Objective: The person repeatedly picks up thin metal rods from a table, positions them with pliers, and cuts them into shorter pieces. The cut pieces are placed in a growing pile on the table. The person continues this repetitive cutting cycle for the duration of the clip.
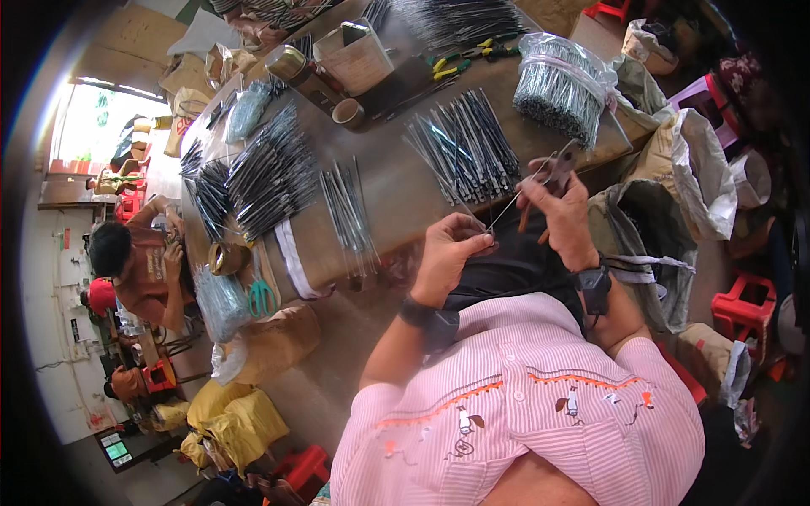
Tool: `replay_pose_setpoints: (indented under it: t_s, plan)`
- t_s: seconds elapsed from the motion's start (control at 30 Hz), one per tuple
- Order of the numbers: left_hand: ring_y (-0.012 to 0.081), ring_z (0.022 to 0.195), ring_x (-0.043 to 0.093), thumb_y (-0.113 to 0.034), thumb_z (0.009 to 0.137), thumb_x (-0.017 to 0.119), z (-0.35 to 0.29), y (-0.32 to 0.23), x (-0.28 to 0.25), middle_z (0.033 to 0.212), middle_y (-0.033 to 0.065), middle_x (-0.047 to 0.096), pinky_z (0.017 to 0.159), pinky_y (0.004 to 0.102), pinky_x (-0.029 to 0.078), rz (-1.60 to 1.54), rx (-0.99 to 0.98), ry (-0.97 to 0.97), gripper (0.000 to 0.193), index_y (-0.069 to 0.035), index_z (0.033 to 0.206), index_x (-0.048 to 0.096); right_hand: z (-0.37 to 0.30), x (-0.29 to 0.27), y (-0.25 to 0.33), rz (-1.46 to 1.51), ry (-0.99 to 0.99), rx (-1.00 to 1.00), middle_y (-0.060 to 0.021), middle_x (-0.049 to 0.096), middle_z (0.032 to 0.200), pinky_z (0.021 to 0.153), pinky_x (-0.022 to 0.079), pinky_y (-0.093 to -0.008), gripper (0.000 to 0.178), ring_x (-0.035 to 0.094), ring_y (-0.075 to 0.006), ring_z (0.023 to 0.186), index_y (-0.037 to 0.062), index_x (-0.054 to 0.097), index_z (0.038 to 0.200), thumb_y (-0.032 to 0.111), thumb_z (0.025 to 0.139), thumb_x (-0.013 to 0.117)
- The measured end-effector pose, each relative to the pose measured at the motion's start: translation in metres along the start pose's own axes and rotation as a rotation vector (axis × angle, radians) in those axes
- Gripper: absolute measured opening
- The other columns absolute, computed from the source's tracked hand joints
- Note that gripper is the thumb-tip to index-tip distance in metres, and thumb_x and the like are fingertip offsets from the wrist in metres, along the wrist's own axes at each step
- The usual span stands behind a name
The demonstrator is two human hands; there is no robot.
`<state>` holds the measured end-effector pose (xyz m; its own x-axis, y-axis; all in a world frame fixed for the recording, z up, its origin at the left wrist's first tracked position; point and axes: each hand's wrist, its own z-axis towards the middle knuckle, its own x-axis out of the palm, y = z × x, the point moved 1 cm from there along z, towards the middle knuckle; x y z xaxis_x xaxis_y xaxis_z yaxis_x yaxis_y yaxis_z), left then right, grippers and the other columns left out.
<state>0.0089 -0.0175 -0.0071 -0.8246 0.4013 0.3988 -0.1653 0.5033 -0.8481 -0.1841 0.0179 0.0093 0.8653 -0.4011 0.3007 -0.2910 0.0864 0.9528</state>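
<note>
My left hand [454, 255] is closed, its thumb and fingers pinching a thin metal wire [504, 209] in front of my lap. My right hand [564, 215] is wrapped round a pair of pliers [557, 171] with orange-brown handles, one of which sticks out below the fingers. The wire runs up from the left fingertips toward the right hand; whether the plier jaws grip it I cannot tell. Just beyond both hands, a spread row of dark, thin metal strips [472, 143] lies at the table's near edge. Each wrist wears a black band.
On the metal table [384, 181] lie more strip piles [266, 173], a wrapped wire bundle [561, 88], yellow-green-handled pliers [451, 67], an open box [354, 55] and teal scissors [262, 297]. Sacks [650, 244] and red stools [742, 305] stand at the right. Another person [148, 266] sits at the left.
</note>
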Motion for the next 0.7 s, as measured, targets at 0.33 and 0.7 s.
replay_pose_setpoints:
  t_s: [0.33, 0.7]
  plan:
    - [0.016, 0.074, 0.068, 0.007, 0.082, 0.059, -0.001, 0.004, 0.013, 0.087, 0.0069, 0.063, 0.062, 0.0255, 0.056, 0.149, -0.108, 0.248, 0.024, 0.001, 0.105, 0.054, 0.001, -0.017, -0.002, 0.101, 0.152, 0.379, -0.0133, 0.069, 0.09, 0.062, 0.053, -0.0265, 0.022, 0.064, -0.0162, 0.069, -0.001, 0.061, 0.103, 0.006, 0.083, 0.068]
    - [0.015, 0.081, 0.063, -0.007, 0.087, 0.062, -0.003, -0.008, 0.016, 0.09, 0.0053, 0.059, 0.068, 0.0257, 0.051, -0.269, -0.243, 0.222, 0.016, -0.005, 0.099, 0.054, 0.006, -0.011, -0.008, 0.051, 0.199, 0.369, -0.009, 0.066, 0.08, 0.058, 0.052, -0.0255, 0.018, 0.063, -0.0144, 0.066, -0.0006, 0.061, 0.094, 0.007, 0.081, 0.071]
